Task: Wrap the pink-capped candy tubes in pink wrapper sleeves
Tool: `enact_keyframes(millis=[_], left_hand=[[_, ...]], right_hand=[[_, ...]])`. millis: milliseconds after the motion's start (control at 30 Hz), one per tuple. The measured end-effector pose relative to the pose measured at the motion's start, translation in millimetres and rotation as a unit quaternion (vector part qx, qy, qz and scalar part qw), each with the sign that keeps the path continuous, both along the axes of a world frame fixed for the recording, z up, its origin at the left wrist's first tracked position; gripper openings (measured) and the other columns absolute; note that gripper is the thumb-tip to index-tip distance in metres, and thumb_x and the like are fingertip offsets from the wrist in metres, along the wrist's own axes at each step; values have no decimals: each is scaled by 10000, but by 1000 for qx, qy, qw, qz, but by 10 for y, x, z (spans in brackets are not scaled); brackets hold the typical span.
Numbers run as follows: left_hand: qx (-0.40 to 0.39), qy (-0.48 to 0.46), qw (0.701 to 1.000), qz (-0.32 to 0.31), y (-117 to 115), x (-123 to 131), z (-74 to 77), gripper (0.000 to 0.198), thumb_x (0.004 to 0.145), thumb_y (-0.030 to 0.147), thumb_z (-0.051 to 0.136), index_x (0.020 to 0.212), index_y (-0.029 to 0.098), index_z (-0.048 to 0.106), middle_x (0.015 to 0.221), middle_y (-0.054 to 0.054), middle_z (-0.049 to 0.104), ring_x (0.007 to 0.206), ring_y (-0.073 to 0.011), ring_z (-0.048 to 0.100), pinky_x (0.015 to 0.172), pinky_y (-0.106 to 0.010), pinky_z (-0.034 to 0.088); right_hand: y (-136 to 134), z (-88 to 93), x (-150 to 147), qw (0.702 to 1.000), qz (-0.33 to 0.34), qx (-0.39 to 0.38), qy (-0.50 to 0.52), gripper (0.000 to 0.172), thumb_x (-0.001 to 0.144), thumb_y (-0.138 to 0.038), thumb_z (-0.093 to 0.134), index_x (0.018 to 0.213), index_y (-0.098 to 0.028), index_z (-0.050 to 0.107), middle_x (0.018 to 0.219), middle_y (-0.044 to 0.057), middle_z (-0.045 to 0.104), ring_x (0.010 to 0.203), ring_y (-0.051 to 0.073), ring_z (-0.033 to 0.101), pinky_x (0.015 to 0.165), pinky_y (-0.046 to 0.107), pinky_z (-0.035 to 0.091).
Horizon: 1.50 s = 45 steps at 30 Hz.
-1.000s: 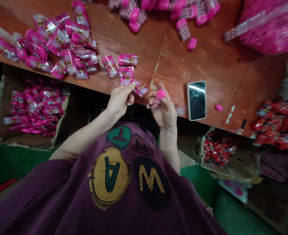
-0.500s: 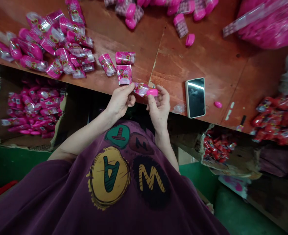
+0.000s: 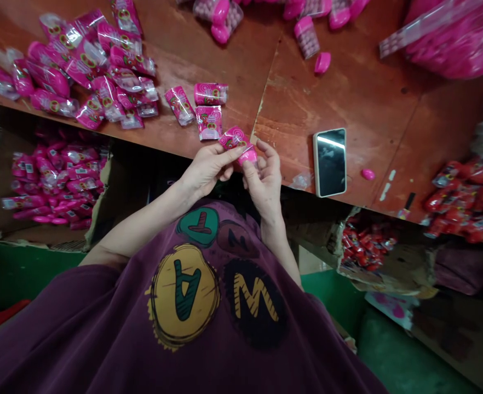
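My left hand (image 3: 208, 171) pinches a shiny pink printed sleeve (image 3: 232, 137) near the table's front edge, its thumb lying across the sleeve. My right hand (image 3: 264, 178) grips a small container with a pink cap (image 3: 248, 156) between thumb and fingers. Sleeve and container meet; whether the container is partly inside the sleeve, I cannot tell. Just beyond my left hand lie a flat pink printed sleeve (image 3: 209, 122) and two pink printed pieces, one of them a rounded tube (image 3: 211, 93).
A heap of pink wrapped containers (image 3: 89, 60) covers the table's left. Bead-filled containers (image 3: 307, 38) and a pink bag (image 3: 459, 41) are at the back. Right of my hands lies a phone (image 3: 330, 163). Below the edge stand cardboard boxes (image 3: 40, 235) of pink and red items.
The pink sleeve and the capped container have come together and tilted. My left thumb has moved right, over the sleeve. My right hand has shifted slightly left.
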<state>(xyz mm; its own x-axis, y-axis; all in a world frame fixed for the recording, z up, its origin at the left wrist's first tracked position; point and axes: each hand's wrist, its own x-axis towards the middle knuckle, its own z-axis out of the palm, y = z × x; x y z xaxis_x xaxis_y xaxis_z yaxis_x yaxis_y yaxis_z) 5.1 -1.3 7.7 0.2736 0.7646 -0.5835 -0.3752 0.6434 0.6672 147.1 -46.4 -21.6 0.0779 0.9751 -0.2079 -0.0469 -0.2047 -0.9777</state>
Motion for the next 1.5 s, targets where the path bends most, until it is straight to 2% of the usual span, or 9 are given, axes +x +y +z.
enact_keyframes(millis=[200, 400, 533, 733, 933, 1000, 1167, 1267, 1500], left_hand=[[-5, -37, 998, -43, -12, 22, 0, 332, 883, 368, 874, 750, 139, 674, 625, 10, 632, 439, -21, 480, 428, -182, 286], [-2, -14, 999, -36, -46, 82, 11, 399, 928, 383, 827, 678, 128, 650, 532, 26, 562, 450, -31, 468, 442, -179, 310], [-5, -8, 1000, -7, -47, 75, 3, 433, 921, 445, 823, 677, 143, 632, 529, 30, 558, 441, -35, 466, 432, -179, 312], [6, -12, 1000, -27, -52, 32, -23, 519, 886, 562, 822, 661, 153, 595, 509, 24, 563, 402, -29, 437, 417, -187, 291], [7, -7, 999, -32, -84, 37, -61, 484, 941, 478, 794, 645, 155, 587, 471, 32, 532, 390, -28, 424, 408, -187, 238], [2, 0, 1000, -31, -103, 31, -69, 471, 943, 476, 792, 661, 155, 594, 472, 42, 523, 379, -19, 392, 407, -188, 210], [8, -5, 998, -68, -119, -12, -26, 481, 928, 484, 807, 655, 151, 595, 499, 33, 547, 385, -17, 401, 418, -193, 216], [16, -31, 995, -93, -82, -36, -13, 458, 933, 502, 795, 694, 147, 631, 572, -10, 634, 410, -34, 454, 420, -201, 237], [19, -35, 995, -88, 4, -4, -128, 541, 930, 580, 769, 652, 144, 610, 495, -1, 588, 357, -15, 362, 411, -208, 194]], right_hand=[[13, -95, 57, 996, 45, -40, 66, 654, 940, -735, 632, 1456, -401, 408, 930, -14, 615, 614, 134, 590, 463, 277, 500], [14, -114, 15, 999, 28, 24, -12, 700, 946, -698, 654, 1513, -447, 328, 957, -12, 609, 760, 175, 659, 620, 327, 580], [-25, -62, 48, 999, 38, 3, 4, 745, 929, -677, 691, 1525, -422, 323, 972, -8, 630, 730, 163, 644, 614, 326, 583], [-82, -14, 104, 973, 104, -103, 181, 618, 961, -657, 642, 1464, -376, 421, 746, -86, 520, 446, 83, 336, 363, 218, 340], [-115, -89, -48, 999, 27, -8, 28, 743, 939, -644, 696, 1548, -404, 343, 1133, 31, 648, 772, 139, 640, 576, 261, 558], [-106, -67, -47, 997, 37, -32, 55, 718, 950, -655, 672, 1543, -413, 348, 1043, 8, 643, 667, 119, 584, 505, 243, 507], [-53, 72, 57, 962, 91, -126, 223, 566, 954, -627, 654, 1425, -376, 464, 710, -105, 451, 421, 45, 167, 339, 187, 178], [-68, 94, 67, 969, 76, -110, 206, 609, 954, -626, 666, 1459, -391, 421, 730, -105, 491, 413, 36, 157, 339, 188, 174], [-139, 4, -28, 989, 57, -74, 116, 641, 946, -682, 675, 1437, -387, 388, 793, -76, 541, 425, 52, 262, 339, 206, 211]])
